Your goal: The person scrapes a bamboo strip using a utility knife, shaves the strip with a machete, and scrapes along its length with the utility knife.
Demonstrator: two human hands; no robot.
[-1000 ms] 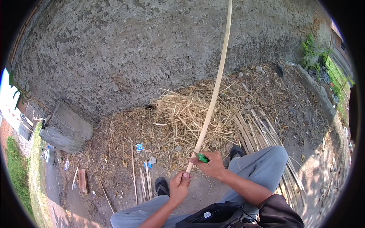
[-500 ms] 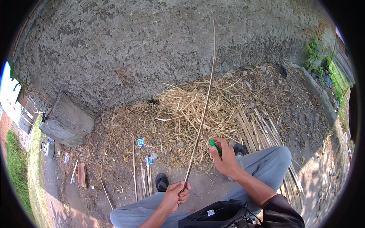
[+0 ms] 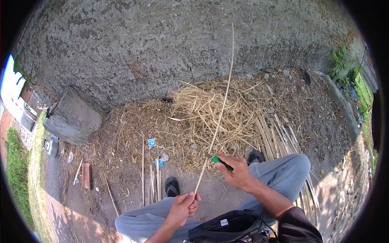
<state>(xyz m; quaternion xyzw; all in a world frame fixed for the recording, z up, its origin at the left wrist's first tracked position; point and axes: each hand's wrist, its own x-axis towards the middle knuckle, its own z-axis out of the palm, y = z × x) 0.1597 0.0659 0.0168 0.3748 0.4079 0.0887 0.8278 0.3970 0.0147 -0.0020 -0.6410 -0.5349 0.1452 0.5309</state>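
Observation:
My left hand [image 3: 182,208] is closed around the lower end of a long, thin pale bamboo strip [image 3: 224,105]. From there the strip slants up and away, bending slightly, across the shavings and in front of the wall. My right hand [image 3: 238,175] grips a knife [image 3: 222,161] by its green handle. The short dark blade meets the strip a little above my left hand; whether it cuts in cannot be made out. Under the strip lies a heap of curly, straw-coloured shavings [image 3: 194,107].
Split bamboo strips [image 3: 267,137] lie beside my right knee, with a few more [image 3: 143,174] left of my foot. A rough grey wall [image 3: 162,48] rises behind the heap. At left stand a concrete block [image 3: 75,117] and a kettle [image 3: 51,146], near a reddish brick [image 3: 86,176].
The strip's pale side now shows instead of its dark brown one. My right hand has moved left, bringing the knife onto the strip. My left hand keeps its hold, slightly further left.

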